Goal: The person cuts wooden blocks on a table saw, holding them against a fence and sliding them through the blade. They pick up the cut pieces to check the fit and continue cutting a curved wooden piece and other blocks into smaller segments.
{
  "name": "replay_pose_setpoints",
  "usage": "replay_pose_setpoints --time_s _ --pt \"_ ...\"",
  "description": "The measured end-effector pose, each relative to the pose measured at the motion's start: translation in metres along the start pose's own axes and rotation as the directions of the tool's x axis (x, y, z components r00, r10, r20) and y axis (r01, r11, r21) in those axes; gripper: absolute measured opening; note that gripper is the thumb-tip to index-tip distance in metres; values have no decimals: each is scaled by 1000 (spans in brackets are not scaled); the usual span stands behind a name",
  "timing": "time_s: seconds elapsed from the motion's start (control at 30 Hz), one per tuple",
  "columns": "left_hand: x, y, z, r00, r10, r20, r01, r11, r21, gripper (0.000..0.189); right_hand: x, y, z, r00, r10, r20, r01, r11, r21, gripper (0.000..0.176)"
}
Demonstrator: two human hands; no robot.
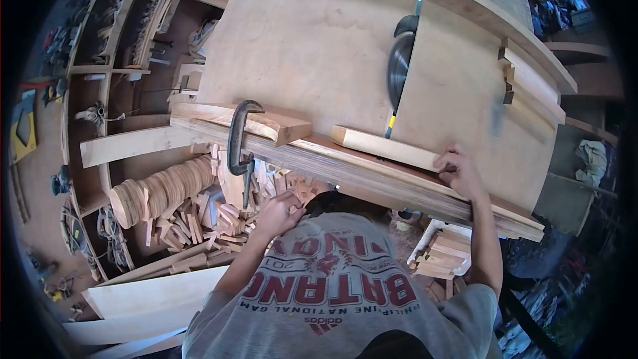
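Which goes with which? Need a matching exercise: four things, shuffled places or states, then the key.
Things
1. Dark metal C-clamp
2. Round grey metal saw blade
3. Long pale wooden strip
4. Row of thin round tan wooden discs

Places or states
A. Upright in a slot in the broad tan wooden tabletop
B. Below the tabletop's near edge, to the left of the bare left hand
C. Fastened at the tabletop's near edge
D. One end at the fingers of the bare right hand

Pairs: 1-C, 2-A, 3-D, 4-B
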State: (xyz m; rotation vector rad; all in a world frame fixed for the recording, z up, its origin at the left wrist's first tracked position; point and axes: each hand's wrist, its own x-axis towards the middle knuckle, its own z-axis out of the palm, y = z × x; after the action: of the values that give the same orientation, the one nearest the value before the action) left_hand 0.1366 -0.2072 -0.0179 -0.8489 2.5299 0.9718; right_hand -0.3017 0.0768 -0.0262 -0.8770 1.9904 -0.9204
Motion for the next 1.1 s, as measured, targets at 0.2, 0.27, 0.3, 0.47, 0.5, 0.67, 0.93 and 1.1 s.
replay_pose_setpoints --time_s 0.2,0.27,0.3,0.47,0.5,0.67,0.93,1.1 --pt "14 19 -20 948 166 -271 -199 975 -99 17 11 14 14 974 219 49 -224 966 128 30" --pt "18 22 -25 934 179 -309 -218 971 -97 15 16 3 21 973 208 101 -215 975 61 37" --pt "18 21 -25 935 173 -310 -212 973 -96 15 20 2 23 976 181 117 -189 980 60 39" --pt "20 15 -23 910 197 -365 -242 967 -80 13 28 -11 31 970 201 134 -215 971 103 41" --pt "20 16 -23 910 197 -365 -242 967 -81 13 30 -13 32 973 185 137 -193 980 47 41" --pt "22 20 -25 900 212 -382 -261 962 -82 13 34 -6 38 984 138 116 -139 990 -8 37" --pt "42 12 -29 560 306 -770 -436 899 40 45 4 -46 22 957 286 -55 -265 933 243 76" --pt "96 19 -68 355 349 -868 -456 875 165 85 -44 -88 29 997 9 75 28 878 -478 98"
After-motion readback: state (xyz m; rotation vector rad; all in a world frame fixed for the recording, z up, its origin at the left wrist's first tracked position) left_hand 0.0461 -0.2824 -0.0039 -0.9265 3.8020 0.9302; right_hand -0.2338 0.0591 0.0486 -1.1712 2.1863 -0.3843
